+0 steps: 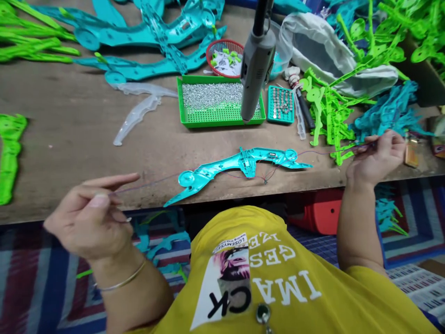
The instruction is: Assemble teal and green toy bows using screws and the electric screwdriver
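A turquoise plastic toy-bow half [222,168] lies near the table's front edge, its hollow inner side up. Thin red and blue wires [153,182] run along it and out past both ends. At the left, my left hand [93,218] pinches the wires between thumb and finger, with the index finger stretched out. Far to the right, my right hand [377,155] is closed on the other end of the wires, held out beside a turquoise heap. Near the middle of the bow half, a small dark part [265,181] sits on the wires.
Behind the bow half stand a green tray [222,124] of screws and a teal tray [281,120] of small round metal pieces. A grey electric screwdriver [255,74] hangs over the green tray. Turquoise [146,35] and lime green plastic parts [333,116] are piled around.
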The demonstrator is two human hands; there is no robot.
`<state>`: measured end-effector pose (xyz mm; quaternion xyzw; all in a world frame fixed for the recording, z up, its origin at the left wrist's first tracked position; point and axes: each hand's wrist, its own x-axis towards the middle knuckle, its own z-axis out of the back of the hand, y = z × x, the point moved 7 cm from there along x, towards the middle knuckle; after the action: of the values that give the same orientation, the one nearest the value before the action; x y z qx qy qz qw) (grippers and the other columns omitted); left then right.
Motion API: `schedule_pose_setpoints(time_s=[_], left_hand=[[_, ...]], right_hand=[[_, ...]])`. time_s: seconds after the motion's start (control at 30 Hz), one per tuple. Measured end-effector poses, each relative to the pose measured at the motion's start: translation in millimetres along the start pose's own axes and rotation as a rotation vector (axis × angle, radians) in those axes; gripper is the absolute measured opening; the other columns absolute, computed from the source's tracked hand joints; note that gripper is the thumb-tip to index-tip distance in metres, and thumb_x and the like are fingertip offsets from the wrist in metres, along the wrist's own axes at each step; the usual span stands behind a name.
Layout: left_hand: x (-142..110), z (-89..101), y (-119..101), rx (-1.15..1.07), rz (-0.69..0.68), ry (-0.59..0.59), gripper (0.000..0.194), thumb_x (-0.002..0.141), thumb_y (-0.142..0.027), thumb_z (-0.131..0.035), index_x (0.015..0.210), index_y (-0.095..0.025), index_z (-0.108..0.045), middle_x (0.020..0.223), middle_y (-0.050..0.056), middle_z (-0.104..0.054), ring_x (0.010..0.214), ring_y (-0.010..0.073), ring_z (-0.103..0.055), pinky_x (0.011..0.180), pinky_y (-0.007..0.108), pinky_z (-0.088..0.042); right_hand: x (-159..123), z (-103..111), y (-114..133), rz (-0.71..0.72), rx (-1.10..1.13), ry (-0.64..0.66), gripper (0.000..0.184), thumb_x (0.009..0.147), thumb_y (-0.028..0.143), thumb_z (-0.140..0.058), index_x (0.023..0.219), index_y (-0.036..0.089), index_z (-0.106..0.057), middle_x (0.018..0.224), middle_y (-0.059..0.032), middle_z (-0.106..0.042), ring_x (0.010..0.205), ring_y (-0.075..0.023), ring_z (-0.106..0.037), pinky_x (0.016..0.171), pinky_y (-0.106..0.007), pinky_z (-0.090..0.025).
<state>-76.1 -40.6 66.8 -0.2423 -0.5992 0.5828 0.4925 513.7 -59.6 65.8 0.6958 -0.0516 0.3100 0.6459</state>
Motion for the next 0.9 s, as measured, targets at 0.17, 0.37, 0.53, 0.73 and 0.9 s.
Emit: schedule_pose_setpoints(time_s=[0.17,0.37,0.53,0.73,0.9], left_hand=[[-10.0,-0.1,-14.5,-0.016,-0.117,0.289,0.009,0.069,-0.026,-0.065,0.063,-0.030,-0.071,0.077,-0.003,-0.074,0.076,0.0250,-0.068,0.067,0.042,-0.044],[-35.4,-34.7,-29.4,0.171,-0.314,0.590,0.034,0.085,-0.020,-0.070,0.112,-0.039,-0.079,0.096,-0.001,-0.076,0.078,0.0183,-0.066,0.071,0.036,-0.049],[-46.7,-88.7,-28.4,0.015,-0.172,0.628,0.023,0.094,-0.023,-0.064,0.109,-0.029,-0.081,0.083,0.002,-0.072,0.072,0.0138,-0.063,0.066,0.028,-0.049],[-47.8,-120.5,-19.3,-0.165,0.054,0.632,0.021,0.095,-0.032,-0.064,0.102,-0.027,-0.082,0.079,0.002,-0.072,0.070,0.0141,-0.062,0.069,0.029,-0.051],[-44.4,-113.3,0.0,-0.188,0.148,0.495,0.021,0.094,-0.038,-0.066,0.096,-0.024,-0.082,0.075,0.001,-0.067,0.071,0.0137,-0.060,0.071,0.028,-0.050]], right_hand=[[-8.8,33.7,-48.4,-0.080,-0.495,0.184,0.017,0.085,0.042,-0.063,0.084,0.030,-0.051,0.067,-0.0032,-0.063,0.052,-0.0187,-0.051,0.058,-0.038,-0.042],[-27.8,21.8,6.4,0.240,-1.112,0.256,0.069,0.071,0.040,-0.083,0.129,0.009,-0.064,0.132,-0.0373,-0.060,0.122,-0.0539,-0.055,0.097,-0.072,-0.039],[-123.1,-76.2,110.9,0.427,-0.279,0.946,0.056,0.094,0.037,-0.062,0.147,0.022,-0.051,0.136,-0.0165,-0.064,0.124,-0.0310,-0.063,0.106,-0.055,-0.051],[-230.7,-149.1,157.3,0.273,0.195,1.714,0.076,0.084,0.039,-0.076,0.151,0.020,-0.045,0.132,-0.0123,-0.070,0.121,-0.0262,-0.067,0.108,-0.047,-0.051],[-252.9,-160.0,137.3,-0.065,0.228,1.810,0.057,0.088,0.026,-0.069,0.141,0.015,-0.054,0.086,0.0001,-0.072,0.076,-0.0129,-0.065,0.077,-0.029,-0.055]])
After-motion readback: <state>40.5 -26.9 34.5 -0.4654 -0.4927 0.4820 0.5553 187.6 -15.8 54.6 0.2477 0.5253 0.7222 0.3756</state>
